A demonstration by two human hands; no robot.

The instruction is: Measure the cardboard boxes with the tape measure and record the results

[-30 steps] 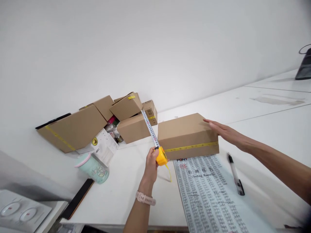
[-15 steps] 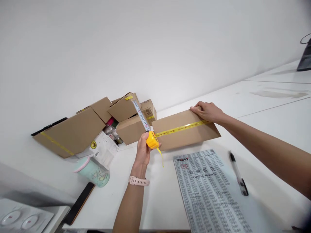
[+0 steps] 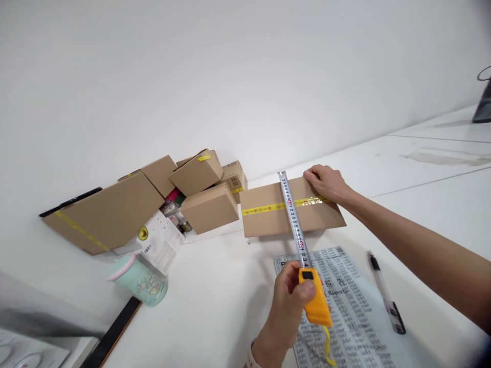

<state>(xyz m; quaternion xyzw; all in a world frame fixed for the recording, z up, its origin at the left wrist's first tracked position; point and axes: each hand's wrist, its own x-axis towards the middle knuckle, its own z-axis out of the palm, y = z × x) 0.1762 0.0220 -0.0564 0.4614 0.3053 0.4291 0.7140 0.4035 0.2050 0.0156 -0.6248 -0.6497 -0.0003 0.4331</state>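
Observation:
My left hand [image 3: 287, 304] grips a yellow tape measure [image 3: 316, 301], its thumb on the case near the blade's mouth. The extended metal blade [image 3: 293, 217] runs up across the width of a cardboard box [image 3: 264, 222], its tip beyond the far edge. Whether the blade touches the cardboard, I cannot tell. My right hand [image 3: 328, 183] holds the box by its far edge near the right end, fingers bent over it. Yellow printed tape [image 3: 261, 209] stretches along the box's face. A yellow wrist strap dangles from the tape measure over a printed report [image 3: 345, 317].
A black-capped pen [image 3: 386, 291] lies right of the report. Several cardboard boxes [image 3: 209, 209] are stacked at the left against the wall. A mint cup [image 3: 140, 278] with a pink rim leans nearby, beside a white package [image 3: 163, 245]. A black device [image 3: 484, 105] stands far right.
My left hand has brought the tape measure right and toward me, and the blade now crosses the box instead of pointing at the stacked boxes. My right hand stays on the box.

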